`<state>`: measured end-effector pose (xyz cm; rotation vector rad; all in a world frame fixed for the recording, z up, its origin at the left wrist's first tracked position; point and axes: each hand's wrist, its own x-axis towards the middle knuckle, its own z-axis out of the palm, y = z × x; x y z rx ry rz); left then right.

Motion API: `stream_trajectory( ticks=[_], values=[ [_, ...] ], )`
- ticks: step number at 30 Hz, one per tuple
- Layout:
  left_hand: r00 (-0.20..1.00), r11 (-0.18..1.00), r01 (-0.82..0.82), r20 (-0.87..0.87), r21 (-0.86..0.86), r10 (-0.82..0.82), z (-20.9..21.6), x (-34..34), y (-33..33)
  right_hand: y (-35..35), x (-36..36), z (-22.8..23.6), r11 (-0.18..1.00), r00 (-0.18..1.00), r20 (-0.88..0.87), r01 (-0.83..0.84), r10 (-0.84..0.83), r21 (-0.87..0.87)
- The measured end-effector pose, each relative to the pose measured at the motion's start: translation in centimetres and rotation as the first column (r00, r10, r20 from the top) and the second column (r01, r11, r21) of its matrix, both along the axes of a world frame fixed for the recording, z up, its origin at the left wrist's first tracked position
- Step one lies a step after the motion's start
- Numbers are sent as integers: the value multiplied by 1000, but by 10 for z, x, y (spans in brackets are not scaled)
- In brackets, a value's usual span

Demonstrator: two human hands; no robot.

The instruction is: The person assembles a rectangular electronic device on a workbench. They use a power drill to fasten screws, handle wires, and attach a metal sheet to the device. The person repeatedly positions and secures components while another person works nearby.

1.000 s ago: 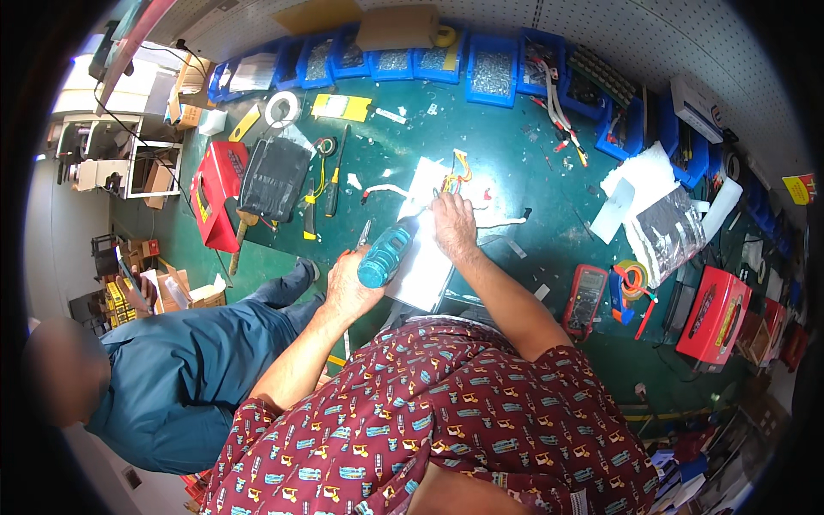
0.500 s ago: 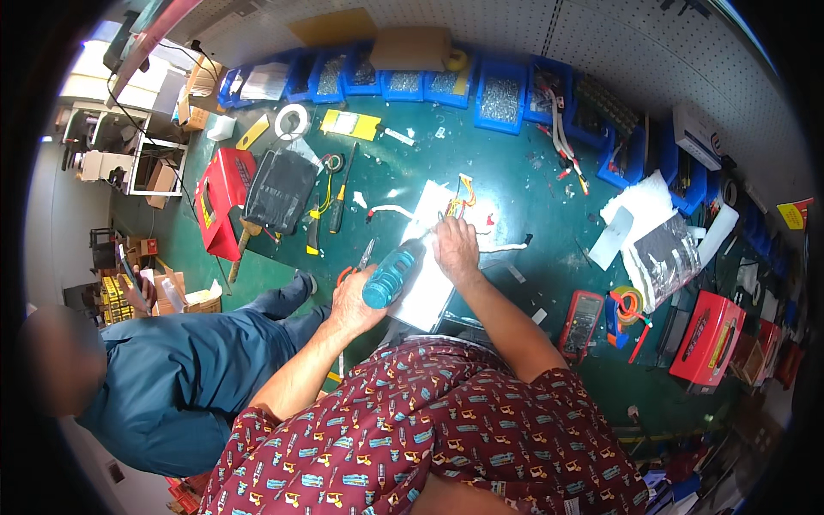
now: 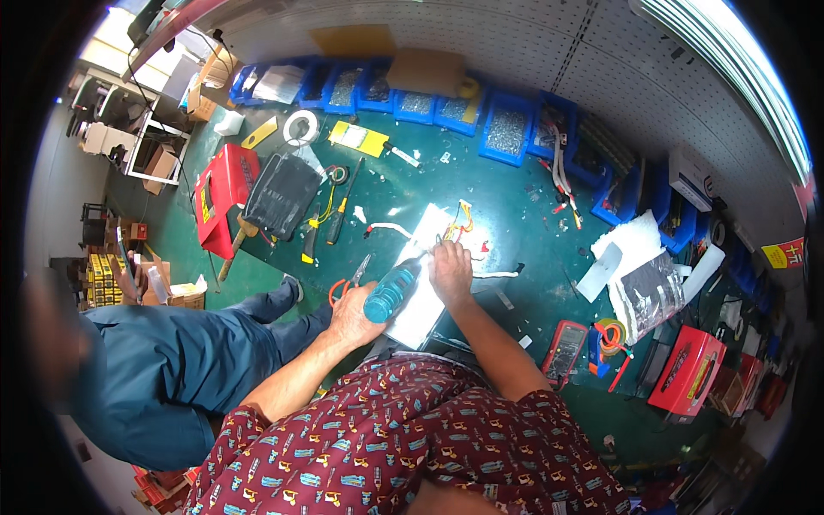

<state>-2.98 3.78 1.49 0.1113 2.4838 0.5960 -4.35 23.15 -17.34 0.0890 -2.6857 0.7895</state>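
Note:
On the green workbench in front of me lies a bright white, long, flat slab, partly washed out by glare. My left hand is closed around a teal, ribbed, bottle-shaped tool; its narrow end points up and right over the slab. At the slab's far right edge, my right hand has its fingers bent and pressed together, close to a bundle of orange and yellow wires. What those fingertips hold is hidden. Scissors with orange handles lie just beyond my left hand.
Blue bins of small parts line the back. A red multimeter and a foil-covered pack are at right. Left are a black pouch, a screwdriver and a red box. Another person is close on my left.
The whole view has shifted and turned slightly, so the bench appears lower. Both hands keep nearly the same places at the slab, and the teal tool stays in my left hand.

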Motion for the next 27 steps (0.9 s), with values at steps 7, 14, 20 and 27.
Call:
stream_trajectory(
  ticks=[7,14,20,27],
  values=[
    [983,831,-105,-67,546,168,3,0,9,1,2,-3,1000,999,35,-21,20,16],
    [983,890,-180,115,419,144,-8,10,7,1,2,0,1000,1000,4,-4,4,-14],
    [955,741,-286,117,607,272,-8,18,4,1,3,-4,1000,1000,28,-14,14,-19],
    [941,755,-333,147,565,305,-6,26,-19,3,2,0,998,1000,28,-9,11,-66]
  ],
)
